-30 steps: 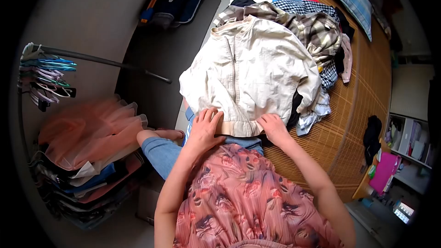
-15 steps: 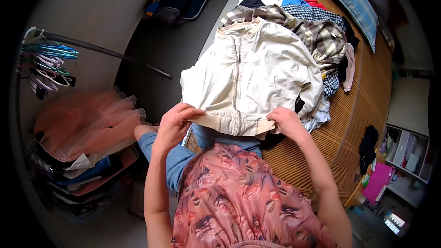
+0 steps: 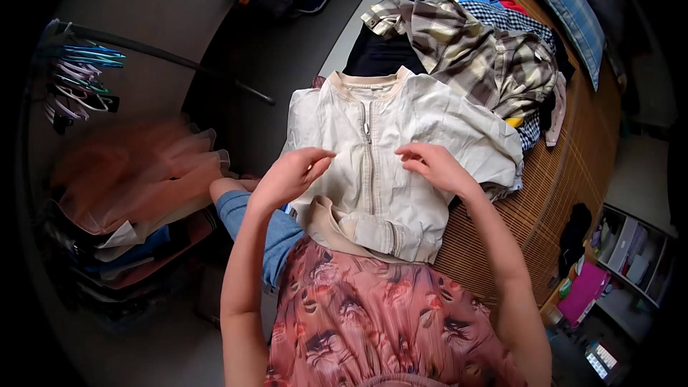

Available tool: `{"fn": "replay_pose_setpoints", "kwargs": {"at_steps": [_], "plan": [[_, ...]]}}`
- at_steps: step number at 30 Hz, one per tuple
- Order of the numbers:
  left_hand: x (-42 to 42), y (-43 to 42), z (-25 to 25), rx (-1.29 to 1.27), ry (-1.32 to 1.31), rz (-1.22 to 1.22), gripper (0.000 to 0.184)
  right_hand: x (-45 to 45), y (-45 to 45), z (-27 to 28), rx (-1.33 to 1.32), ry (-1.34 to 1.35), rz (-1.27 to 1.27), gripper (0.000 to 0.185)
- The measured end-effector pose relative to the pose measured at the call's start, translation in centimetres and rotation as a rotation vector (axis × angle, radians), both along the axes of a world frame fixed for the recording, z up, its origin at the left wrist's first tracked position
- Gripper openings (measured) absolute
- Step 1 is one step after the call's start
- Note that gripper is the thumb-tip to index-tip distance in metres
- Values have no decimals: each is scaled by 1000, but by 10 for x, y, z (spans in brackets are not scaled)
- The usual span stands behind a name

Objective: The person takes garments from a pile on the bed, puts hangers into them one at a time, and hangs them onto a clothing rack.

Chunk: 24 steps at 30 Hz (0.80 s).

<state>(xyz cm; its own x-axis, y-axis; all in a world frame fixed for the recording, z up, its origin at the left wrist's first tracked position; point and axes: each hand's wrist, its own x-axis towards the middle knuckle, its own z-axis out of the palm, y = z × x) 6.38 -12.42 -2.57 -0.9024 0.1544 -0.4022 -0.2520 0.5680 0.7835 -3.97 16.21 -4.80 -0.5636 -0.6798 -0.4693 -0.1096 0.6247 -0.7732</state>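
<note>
A cream zip-up jacket (image 3: 412,193) lies spread, front side up, from the mat-covered bed to my lap. Its zip runs down the middle with the pull near the ribbed collar. The hem band is bent and bunched against my flowered top (image 3: 373,301). Over the jacket's left part hovers my left hand (image 3: 294,174), fingers loosely curved and the thumb apart. Opposite it, my right hand (image 3: 436,166) is over the jacket's right part with fingers bent and slightly spread. Neither hand grips the cloth; whether the fingertips touch it I cannot tell.
Beyond the jacket is a clothes pile with a plaid shirt (image 3: 459,43) on top. A blue checked pillow (image 3: 566,11) lies on the bamboo mat (image 3: 573,179). To the left are hangers (image 3: 82,79) on a rail and pink tulle (image 3: 136,172) over stacked clothes.
The jacket has come closer to my body, uncovering the plaid shirt and dark cloth behind it. Both hands have let go of its hem and moved up over its front.
</note>
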Motion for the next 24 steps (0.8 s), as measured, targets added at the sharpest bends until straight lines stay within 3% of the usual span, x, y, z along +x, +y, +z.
{"fn": "replay_pose_setpoints", "kwargs": {"at_steps": [3,6,7,10,17,23,24], "plan": [[-32,32,-62,-179,324,-52,29,-10,-38,-48,-127,218,-67,29],[-23,56,-115,-534,494,-65,33,-12,-63,-78,-148,169,-140,34],[-22,60,-119,-503,461,-5,35,-9,-66,-88,-120,247,-108,35],[-15,65,-120,-530,479,59,35,-3,-72,-99,-46,76,-188,33],[-16,67,-122,-529,478,86,34,0,-70,-95,-21,195,-182,30],[-17,67,-123,-513,482,97,33,-20,-72,-100,157,-17,-81,34],[-17,67,-124,-512,479,97,32,-19,-71,-101,118,51,-95,34]]}}
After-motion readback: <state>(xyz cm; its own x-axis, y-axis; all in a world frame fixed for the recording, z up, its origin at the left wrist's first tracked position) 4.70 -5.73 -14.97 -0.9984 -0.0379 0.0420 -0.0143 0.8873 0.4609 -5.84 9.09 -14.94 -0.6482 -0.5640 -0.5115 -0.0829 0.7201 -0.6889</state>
